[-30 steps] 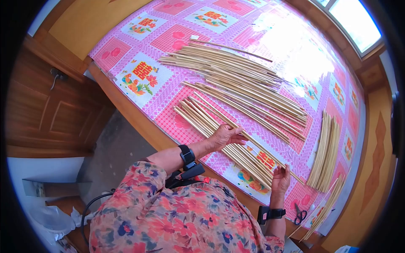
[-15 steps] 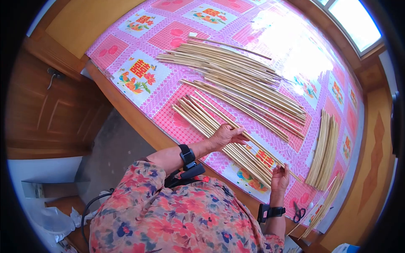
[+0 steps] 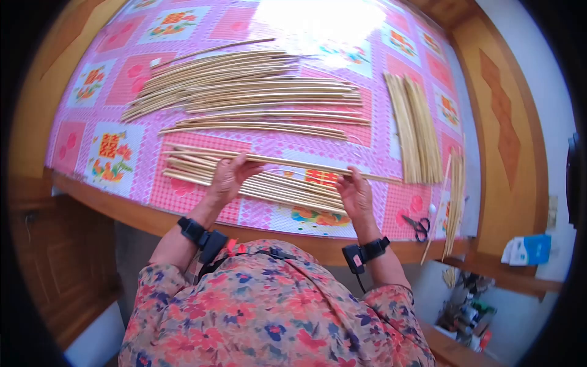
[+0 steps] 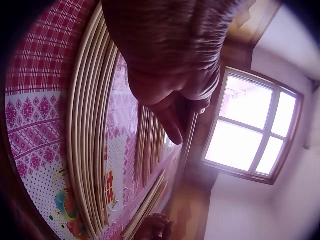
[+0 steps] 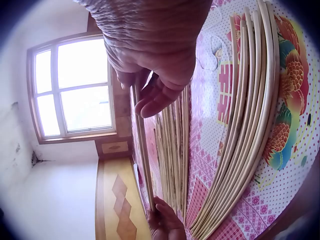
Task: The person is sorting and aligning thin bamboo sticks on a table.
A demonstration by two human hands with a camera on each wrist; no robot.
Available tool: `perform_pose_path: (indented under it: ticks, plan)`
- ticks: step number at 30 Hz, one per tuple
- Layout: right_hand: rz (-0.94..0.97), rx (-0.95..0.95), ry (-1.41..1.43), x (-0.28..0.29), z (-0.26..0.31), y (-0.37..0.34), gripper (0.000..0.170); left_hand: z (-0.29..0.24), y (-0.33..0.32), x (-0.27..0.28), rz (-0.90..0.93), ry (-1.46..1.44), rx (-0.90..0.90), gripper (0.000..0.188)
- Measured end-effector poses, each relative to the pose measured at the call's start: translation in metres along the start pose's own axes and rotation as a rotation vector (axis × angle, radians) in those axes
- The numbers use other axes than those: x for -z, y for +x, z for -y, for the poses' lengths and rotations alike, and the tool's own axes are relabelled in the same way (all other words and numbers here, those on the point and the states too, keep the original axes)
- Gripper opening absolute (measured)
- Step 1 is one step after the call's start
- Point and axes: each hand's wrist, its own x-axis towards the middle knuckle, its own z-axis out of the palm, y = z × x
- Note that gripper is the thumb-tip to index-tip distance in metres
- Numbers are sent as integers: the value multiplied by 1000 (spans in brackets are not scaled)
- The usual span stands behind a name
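Observation:
A long, thin pale wooden stick (image 3: 296, 163) stretches between the two hands above the table's near side. My left hand (image 3: 227, 178) pinches it toward the left, thumb and fingers meeting around it. Farther right, my right hand (image 3: 356, 197) grips the same stick between thumb and fingers; its right end extends past that hand. In the right wrist view the held stick (image 5: 144, 155) runs from the right hand down to the left hand (image 5: 166, 220). Just below the hands, a row of similar sticks (image 3: 287, 192) lies side by side on the patterned tablecloth (image 3: 208, 211).
Larger groups of sticks (image 3: 269, 92) spread across the table's back left. Two upright-lying bundles (image 3: 413, 131) are at the right, with thinner sticks (image 3: 454, 202) overhanging the edge beyond them. Black-handled scissors (image 3: 420, 227) lie near the front right edge.
The head view has swung to the right, so the table appears turned and shifted left. Both hands keep their hold on the stick.

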Motion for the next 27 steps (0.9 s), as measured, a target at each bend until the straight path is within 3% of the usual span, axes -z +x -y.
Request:
perform_pose_path:
  ticks: [14, 27]
  plan:
    - [-58, 247, 57, 0, 22, -4, 22, -20, -15, 56, -109, -110, -27, 20]
    - [0, 249, 5, -8, 23, -4, 24, -30, -17, 60, -101, -118, -43, 20]
